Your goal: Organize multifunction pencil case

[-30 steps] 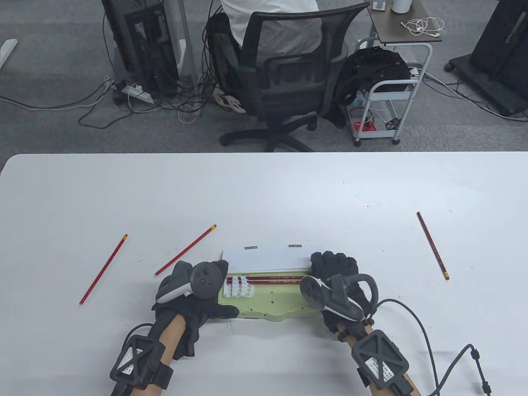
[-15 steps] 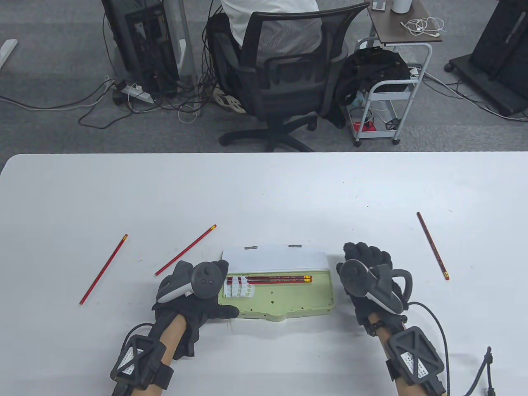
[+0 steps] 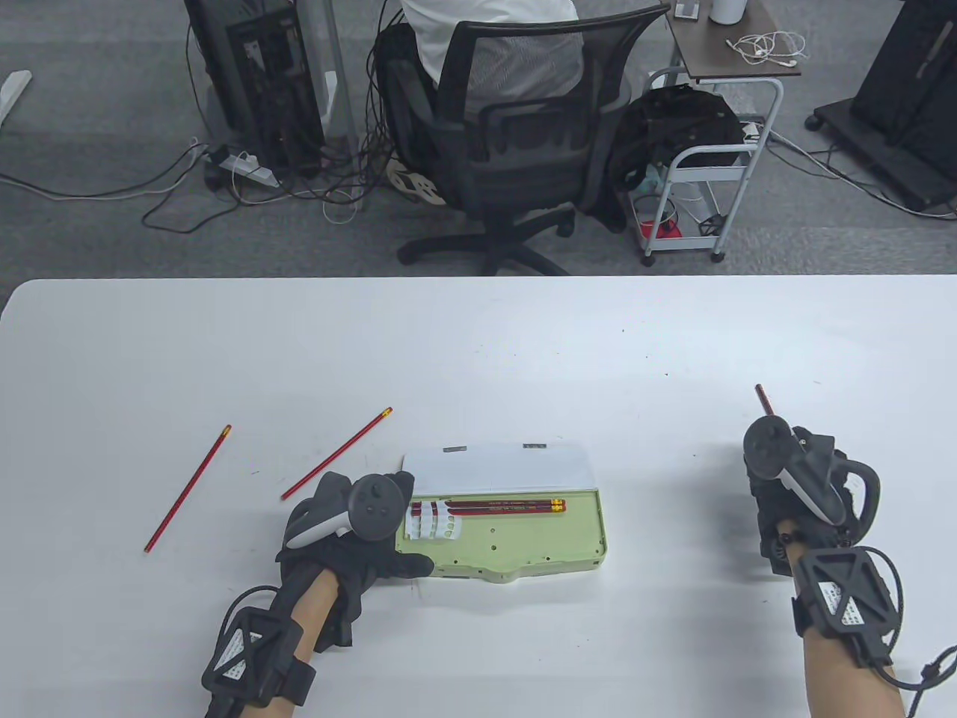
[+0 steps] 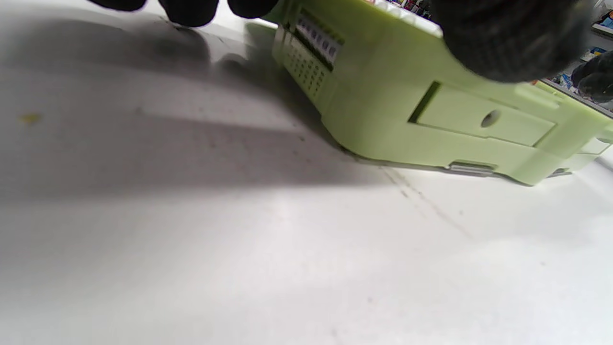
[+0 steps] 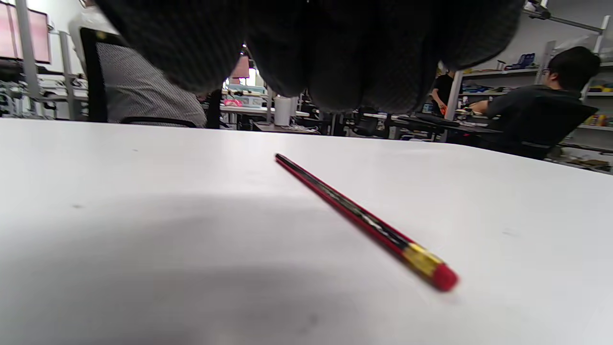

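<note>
Leftmost, two loose red pencils: far-left pencil (image 3: 188, 488) and second pencil (image 3: 337, 453), both flat on the white table (image 3: 478, 336), well apart from each other, neither touched; likely waiting their turn. Left hand (image 3: 351, 535) rests against the left end of the green pencil case (image 3: 516, 542), thumb along its front edge, probably bracing it so it won't slide while pencils go in. Left wrist view shows fingertips (image 4: 187, 9) on the table by the case corner and a digit over its top; nothing gripped, just pressing. Case sits centre-near, white lid (image 3: 497, 470) flipped open toward the back, two stored pencils (image 3: 497, 506) lying in the rear slot, white holder insert (image 3: 434, 521) at the left end.

Right hand (image 3: 800, 493) is over the right pencil (image 5: 364, 223), well apart from the case. Table view hides most of that pencil under the hand, only its far tip shows. Right wrist view fills that in: pencil lies flat, eraser end near, fingers (image 5: 335, 52) hanging above it, not touching, holding nothing. How far they're spread, can't tell. Judged step: about to pick it up.
</note>
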A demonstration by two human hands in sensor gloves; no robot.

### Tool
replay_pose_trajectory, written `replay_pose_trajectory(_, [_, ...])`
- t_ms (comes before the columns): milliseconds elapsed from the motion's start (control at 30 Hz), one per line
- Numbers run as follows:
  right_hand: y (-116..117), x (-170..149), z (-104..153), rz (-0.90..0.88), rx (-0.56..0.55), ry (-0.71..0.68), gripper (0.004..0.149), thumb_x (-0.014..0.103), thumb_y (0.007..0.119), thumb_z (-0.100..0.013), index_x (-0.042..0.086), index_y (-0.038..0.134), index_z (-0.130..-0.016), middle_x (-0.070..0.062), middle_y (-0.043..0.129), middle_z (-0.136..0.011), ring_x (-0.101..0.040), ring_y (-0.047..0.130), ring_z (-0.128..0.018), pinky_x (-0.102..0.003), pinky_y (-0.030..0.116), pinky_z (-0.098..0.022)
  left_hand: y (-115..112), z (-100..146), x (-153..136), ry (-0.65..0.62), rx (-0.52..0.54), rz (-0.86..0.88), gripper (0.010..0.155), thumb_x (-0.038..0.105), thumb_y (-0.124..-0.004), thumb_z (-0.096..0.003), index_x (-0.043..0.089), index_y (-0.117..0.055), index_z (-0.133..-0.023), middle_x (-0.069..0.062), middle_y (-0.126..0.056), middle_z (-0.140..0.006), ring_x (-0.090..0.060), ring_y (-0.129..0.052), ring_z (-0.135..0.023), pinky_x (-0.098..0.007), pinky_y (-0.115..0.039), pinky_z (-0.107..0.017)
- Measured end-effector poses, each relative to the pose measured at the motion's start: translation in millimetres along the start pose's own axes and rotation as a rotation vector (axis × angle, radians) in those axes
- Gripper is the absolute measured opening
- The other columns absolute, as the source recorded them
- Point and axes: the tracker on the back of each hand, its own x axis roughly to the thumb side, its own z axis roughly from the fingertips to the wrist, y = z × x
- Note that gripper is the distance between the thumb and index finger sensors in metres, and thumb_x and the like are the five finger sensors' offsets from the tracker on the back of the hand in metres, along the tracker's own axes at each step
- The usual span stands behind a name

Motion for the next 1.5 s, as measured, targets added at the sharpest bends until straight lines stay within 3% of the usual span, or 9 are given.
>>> replay_pose_trajectory(367, [28.5,-24.5,-19.6,0.114,0.135,0.167,0.051,0.037,0.08,-0.049,0.009,0.078,-0.091,-0.02,0.086,-0.086,-0.043,0.091,-0.073,-0.058,0.077,-0.06,0.2,-0.3,0.1,0.0,-0.002,-0.001,0.116,0.065,-0.074,-0.0372,0.004,-0.015,-0.116,-0.03,-0.03,-0.124,-0.061,-0.045,-0.11,-0.079,-0.046,-0.069])
replay_pose_trajectory(567, [40.4,-21.8,-22.1,0.162,0.208,0.197,0.05,0.036,0.081,-0.048,0.008,0.08,-0.09,-0.02,0.088,-0.082,-0.04,0.093,-0.071,-0.057,0.078,-0.059,0.3,-0.2,0.1,0.0,-0.001,0.0,0.116,0.065,-0.074,-0.0373,0.004,-0.015,-0.116,-0.03,-0.031,-0.124,-0.061,-0.045,-0.11,-0.079,-0.046,-0.069])
replay_pose_trajectory(967, [44.0,1.4,-28.8,0.296,0.228,0.247,0.043,0.029,0.082,-0.048,0.002,0.085,-0.082,-0.021,0.093,-0.073,-0.039,0.097,-0.062,-0.057,0.082,-0.054,0.1,0.1,0.6,0.001,0.002,-0.005,0.115,0.065,-0.074,-0.0374,0.004,-0.015,-0.116,-0.03,-0.031,-0.124,-0.061,-0.046,-0.11,-0.078,-0.046,-0.069])
replay_pose_trajectory(1200, [42.7,5.4,-25.7,0.352,0.21,0.205,0.041,0.029,0.081,-0.048,0.003,0.086,-0.079,-0.019,0.095,-0.069,-0.037,0.098,-0.06,-0.056,0.083,-0.054,0.1,-0.1,0.8,0.001,0.001,-0.007,0.116,0.065,-0.074,-0.0373,0.004,-0.015,-0.116,-0.03,-0.031,-0.124,-0.061,-0.046,-0.11,-0.078,-0.046,-0.069])
replay_pose_trajectory(1500, [43.4,6.5,-21.5,0.367,0.224,0.131,0.043,0.033,0.075,-0.05,0.006,0.081,-0.083,-0.017,0.09,-0.074,-0.038,0.094,-0.066,-0.058,0.079,-0.058,-0.2,-0.1,0.9,0.0,0.002,-0.005,0.115,0.065,-0.074,-0.0374,0.004,-0.015,-0.116,-0.03,-0.031,-0.124,-0.061,-0.046,-0.11,-0.078,-0.046,-0.069])
